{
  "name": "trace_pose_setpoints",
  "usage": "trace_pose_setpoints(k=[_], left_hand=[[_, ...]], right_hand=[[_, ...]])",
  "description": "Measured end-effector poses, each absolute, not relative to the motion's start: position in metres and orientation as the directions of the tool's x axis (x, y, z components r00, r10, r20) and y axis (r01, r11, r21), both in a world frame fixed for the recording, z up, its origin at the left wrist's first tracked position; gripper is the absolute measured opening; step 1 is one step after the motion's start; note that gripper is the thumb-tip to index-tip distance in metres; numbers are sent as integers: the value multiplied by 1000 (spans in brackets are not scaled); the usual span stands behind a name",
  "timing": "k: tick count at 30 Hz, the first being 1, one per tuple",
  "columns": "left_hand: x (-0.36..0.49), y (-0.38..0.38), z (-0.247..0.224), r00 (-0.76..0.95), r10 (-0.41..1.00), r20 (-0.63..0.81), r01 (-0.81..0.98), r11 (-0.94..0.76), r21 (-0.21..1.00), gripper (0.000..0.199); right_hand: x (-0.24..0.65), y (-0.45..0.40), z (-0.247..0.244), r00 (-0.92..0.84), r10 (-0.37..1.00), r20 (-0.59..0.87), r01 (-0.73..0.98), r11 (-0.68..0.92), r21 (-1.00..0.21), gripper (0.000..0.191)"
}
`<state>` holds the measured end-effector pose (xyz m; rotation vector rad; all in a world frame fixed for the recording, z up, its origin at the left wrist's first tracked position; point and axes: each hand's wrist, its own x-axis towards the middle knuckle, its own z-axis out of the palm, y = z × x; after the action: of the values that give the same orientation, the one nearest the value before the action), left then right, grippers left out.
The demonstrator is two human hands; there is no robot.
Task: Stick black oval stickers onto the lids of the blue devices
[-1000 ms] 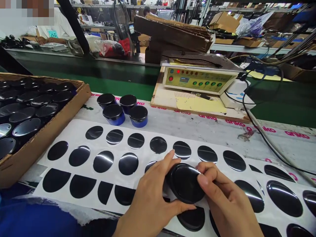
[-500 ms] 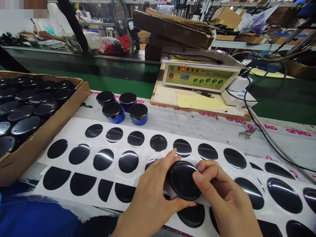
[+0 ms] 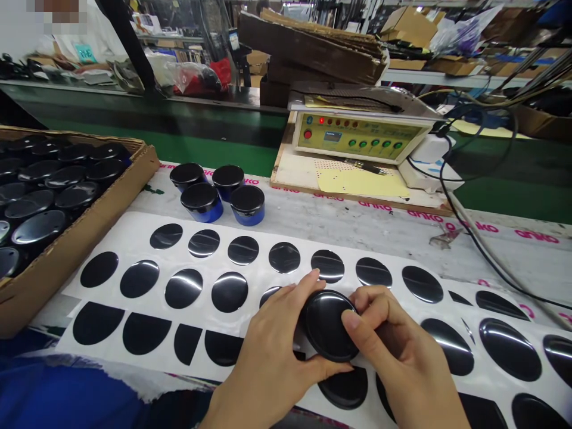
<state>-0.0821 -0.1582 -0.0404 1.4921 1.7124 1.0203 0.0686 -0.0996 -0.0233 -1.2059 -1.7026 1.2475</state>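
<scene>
A round black piece (image 3: 328,328) with a glossy face is held up over the sticker sheets. My left hand (image 3: 272,351) is wrapped round its left side, fingers at the top and thumb along the bottom edge. The fingers of my right hand (image 3: 397,351) pinch its right edge, the thumb lying on the face. Beneath both hands lie white sheets (image 3: 147,238) with rows of glossy black round stickers (image 3: 229,292). Behind the sheets stand several black-topped blue round units (image 3: 247,205). The underside of the held piece is hidden.
At the left a cardboard box (image 3: 89,214) holds many black round units. A control box (image 3: 353,137) with lit buttons sits on a board at the back, flattened cardboard (image 3: 313,47) above it. Cables (image 3: 465,220) run down the right side. Part of a person shows at the upper left.
The view has shifted slightly, moving the scene a little to the left. My right thumb has slid slightly leftward on the black piece's face. Both hands keep their hold.
</scene>
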Motion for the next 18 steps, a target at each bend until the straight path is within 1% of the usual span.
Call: trace_pose_setpoints(k=[6, 10, 12, 14, 15, 17, 18], left_hand=[[-82, -159, -39, -163, 987, 14, 492, 69, 868, 101], [-81, -160, -38, -165, 986, -1, 484, 82, 871, 101], [-82, -160, -38, -164, 987, 5, 491, 77, 868, 102], [-83, -159, -39, -144, 988, 58, 526, 27, 850, 100], [-84, -159, -39, -115, 986, 117, 564, -32, 825, 95], [-85, -158, -39, -29, 968, 248, 662, -167, 731, 79], [-85, -158, -39, 18, 956, 292, 709, -218, 670, 72]], right_hand=[[67, -101, -23, -330, 944, -10, 277, 87, -957, 30], [62, -104, -20, -252, 966, -58, 243, 5, -970, 33], [59, -106, -19, -229, 971, -67, 236, -11, -972, 34], [56, -108, -18, -241, 969, -48, 265, 18, -964, 34], [56, -109, -16, -248, 968, -25, 298, 51, -953, 33], [60, -108, -12, -278, 960, 40, 406, 155, -901, 30], [65, -106, -8, -298, 951, 79, 476, 220, -851, 29]])
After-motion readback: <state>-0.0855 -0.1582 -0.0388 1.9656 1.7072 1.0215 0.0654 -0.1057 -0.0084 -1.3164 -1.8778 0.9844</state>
